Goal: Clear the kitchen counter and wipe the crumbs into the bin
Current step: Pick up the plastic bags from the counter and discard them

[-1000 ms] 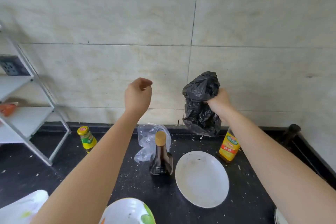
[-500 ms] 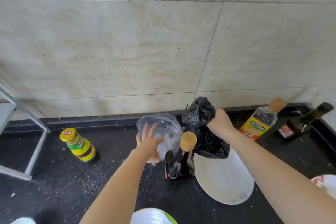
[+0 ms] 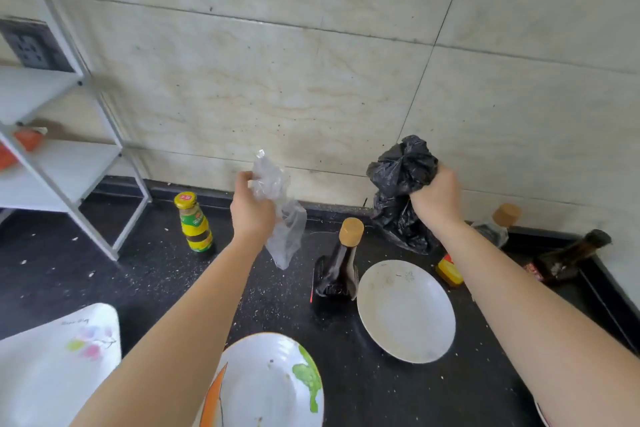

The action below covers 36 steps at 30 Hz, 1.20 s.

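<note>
Counter [image 3: 104, 270] crumbed; right forearm [image 3: 485, 274] covers oil bottle [image 3: 498, 224] middle.

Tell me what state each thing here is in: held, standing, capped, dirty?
clear plastic bag, crumpled, held up off the counter by the left hand.
black bag, bunched, gripped by the right hand.
dark sauce bottle, upright, capped.
yellow-lidded jar, upright, lid on.
white plate, lying flat, smudged.
counter, crumb-strewn.

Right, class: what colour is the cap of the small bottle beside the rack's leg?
The cap is yellow with a red mark; head view shows it best.
</note>
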Each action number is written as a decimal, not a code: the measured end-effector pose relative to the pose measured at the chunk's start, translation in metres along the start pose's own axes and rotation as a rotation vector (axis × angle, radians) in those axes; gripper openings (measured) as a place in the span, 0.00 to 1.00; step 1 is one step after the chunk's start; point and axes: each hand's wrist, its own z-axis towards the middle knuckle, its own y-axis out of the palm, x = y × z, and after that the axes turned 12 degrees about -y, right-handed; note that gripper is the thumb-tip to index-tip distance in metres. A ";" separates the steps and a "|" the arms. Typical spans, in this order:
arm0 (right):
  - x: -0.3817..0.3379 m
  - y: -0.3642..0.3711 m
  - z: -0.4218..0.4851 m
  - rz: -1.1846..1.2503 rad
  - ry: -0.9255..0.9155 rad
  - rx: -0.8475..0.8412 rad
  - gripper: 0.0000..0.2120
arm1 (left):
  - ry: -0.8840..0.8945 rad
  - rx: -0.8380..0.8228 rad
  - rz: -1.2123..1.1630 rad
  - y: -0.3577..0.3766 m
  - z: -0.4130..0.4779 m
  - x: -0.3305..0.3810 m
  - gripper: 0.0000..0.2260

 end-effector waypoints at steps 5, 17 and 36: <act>-0.050 -0.046 -0.036 0.065 -0.254 0.166 0.04 | 0.049 0.070 -0.091 -0.055 -0.083 0.019 0.27; -0.111 -0.062 -0.269 0.286 -0.490 -0.324 0.05 | -0.222 0.504 -0.206 -0.160 -0.372 -0.110 0.22; -0.262 -0.053 -0.780 0.319 -0.805 -1.241 0.11 | -0.770 0.989 -0.328 -0.392 -0.817 -0.369 0.09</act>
